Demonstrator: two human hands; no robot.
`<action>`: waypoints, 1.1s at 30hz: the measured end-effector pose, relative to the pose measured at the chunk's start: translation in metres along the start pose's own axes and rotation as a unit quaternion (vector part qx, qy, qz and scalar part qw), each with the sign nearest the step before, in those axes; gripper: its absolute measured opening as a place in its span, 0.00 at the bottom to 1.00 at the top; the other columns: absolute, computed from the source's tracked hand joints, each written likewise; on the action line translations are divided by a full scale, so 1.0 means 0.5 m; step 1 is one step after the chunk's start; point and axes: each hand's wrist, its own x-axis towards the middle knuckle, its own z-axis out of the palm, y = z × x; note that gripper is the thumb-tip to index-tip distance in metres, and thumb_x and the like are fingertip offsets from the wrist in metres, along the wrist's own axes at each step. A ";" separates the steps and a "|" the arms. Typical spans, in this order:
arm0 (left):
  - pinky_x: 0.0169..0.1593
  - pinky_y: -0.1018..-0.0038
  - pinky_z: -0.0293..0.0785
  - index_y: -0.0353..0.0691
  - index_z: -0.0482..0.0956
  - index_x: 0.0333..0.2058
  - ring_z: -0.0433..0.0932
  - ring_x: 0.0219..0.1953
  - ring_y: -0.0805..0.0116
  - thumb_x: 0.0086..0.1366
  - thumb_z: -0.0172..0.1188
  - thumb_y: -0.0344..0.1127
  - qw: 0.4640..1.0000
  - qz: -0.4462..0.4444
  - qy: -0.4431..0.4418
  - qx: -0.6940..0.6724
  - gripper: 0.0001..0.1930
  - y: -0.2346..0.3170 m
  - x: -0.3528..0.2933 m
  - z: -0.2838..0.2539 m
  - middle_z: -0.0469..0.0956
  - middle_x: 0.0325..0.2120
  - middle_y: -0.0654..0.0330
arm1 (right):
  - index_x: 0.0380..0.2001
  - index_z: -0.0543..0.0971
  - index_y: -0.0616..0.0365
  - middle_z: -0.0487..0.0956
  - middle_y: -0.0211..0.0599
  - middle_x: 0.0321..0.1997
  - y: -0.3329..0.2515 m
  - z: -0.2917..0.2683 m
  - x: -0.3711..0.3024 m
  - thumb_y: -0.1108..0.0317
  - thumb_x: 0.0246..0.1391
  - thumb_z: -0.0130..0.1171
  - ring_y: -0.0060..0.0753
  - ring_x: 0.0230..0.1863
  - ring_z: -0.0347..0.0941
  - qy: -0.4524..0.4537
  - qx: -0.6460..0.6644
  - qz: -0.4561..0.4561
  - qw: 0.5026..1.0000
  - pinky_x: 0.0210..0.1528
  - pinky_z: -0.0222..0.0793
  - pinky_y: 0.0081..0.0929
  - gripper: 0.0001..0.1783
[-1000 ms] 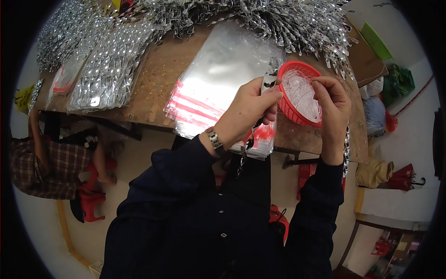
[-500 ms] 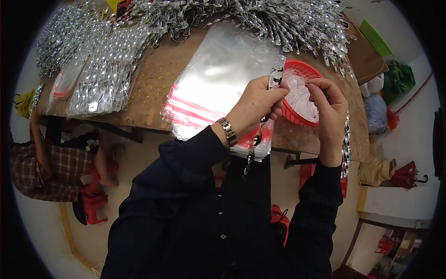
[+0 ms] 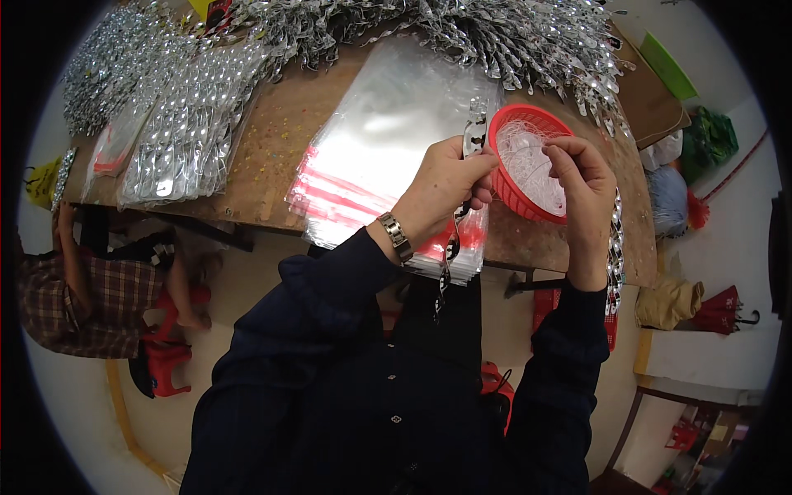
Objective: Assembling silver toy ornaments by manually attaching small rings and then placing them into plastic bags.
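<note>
My left hand (image 3: 445,183), with a metal watch at its wrist, grips a twisted silver foil strip (image 3: 474,134) between thumb and fingers. The strip sticks up above the thumb, and its spiral tail hangs below the hand. To the right, the thumb and fingertips of my right hand (image 3: 584,177) are pinched on a fine thread (image 3: 525,150), which looks thin and curves toward my left hand. Behind and between the hands stands a red plastic basket (image 3: 516,198) holding a tangle of clear threads (image 3: 528,169). Under my left hand lies a stack of clear plastic bags (image 3: 396,107) with red-printed ends.
Heaps of silver spiral strips (image 3: 511,37) cover the table's far side. Packed strips (image 3: 186,132) lie at left on the wooden table (image 3: 276,157). Another person (image 3: 99,293) sits at the left beside a red stool (image 3: 169,363). An umbrella (image 3: 718,309) leans at right.
My left hand has moved slightly left with the foil strip, away from my right hand. The right hand stays nearly in place, still pinching.
</note>
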 end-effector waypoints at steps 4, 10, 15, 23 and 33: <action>0.23 0.83 0.69 0.38 0.73 0.35 0.72 0.19 0.78 0.62 0.59 0.35 1.000 -0.007 0.001 -0.008 0.08 -0.003 -0.003 -0.002 0.73 0.21 0.66 | 0.37 0.80 0.62 0.78 0.24 0.32 0.008 -0.003 0.004 0.72 0.56 0.58 0.14 0.31 0.68 0.003 -0.025 -0.006 1.000 0.36 0.64 0.15 0.07; 0.23 0.83 0.69 0.38 0.73 0.36 0.72 0.20 0.79 0.63 0.59 0.35 1.000 -0.005 0.006 -0.019 0.08 -0.006 -0.003 -0.004 0.73 0.21 0.66 | 0.35 0.80 0.63 0.78 0.25 0.30 0.007 -0.007 0.005 0.74 0.55 0.58 0.14 0.30 0.70 0.020 -0.025 0.000 0.999 0.34 0.66 0.14 0.06; 0.25 0.84 0.69 0.37 0.73 0.44 0.72 0.21 0.80 0.63 0.58 0.34 1.000 0.001 -0.014 0.004 0.12 -0.001 -0.004 0.007 0.73 0.22 0.67 | 0.36 0.79 0.61 0.78 0.24 0.32 -0.004 -0.003 0.002 0.71 0.56 0.58 0.13 0.31 0.67 0.009 -0.009 0.008 1.000 0.34 0.61 0.12 0.07; 0.25 0.84 0.69 0.37 0.74 0.44 0.72 0.21 0.81 0.64 0.58 0.34 0.999 0.006 -0.036 0.019 0.12 -0.003 0.007 0.018 0.72 0.22 0.67 | 0.36 0.79 0.61 0.78 0.24 0.32 -0.019 0.003 -0.003 0.70 0.57 0.58 0.13 0.31 0.68 0.001 -0.011 0.005 1.000 0.34 0.61 0.12 0.07; 0.22 0.85 0.68 0.37 0.75 0.39 0.72 0.19 0.81 0.63 0.58 0.34 0.999 -0.011 -0.028 0.036 0.08 -0.013 0.015 0.022 0.73 0.22 0.67 | 0.36 0.79 0.62 0.79 0.25 0.32 -0.015 0.008 -0.004 0.71 0.57 0.58 0.14 0.32 0.68 0.000 0.007 0.000 1.000 0.35 0.62 0.13 0.07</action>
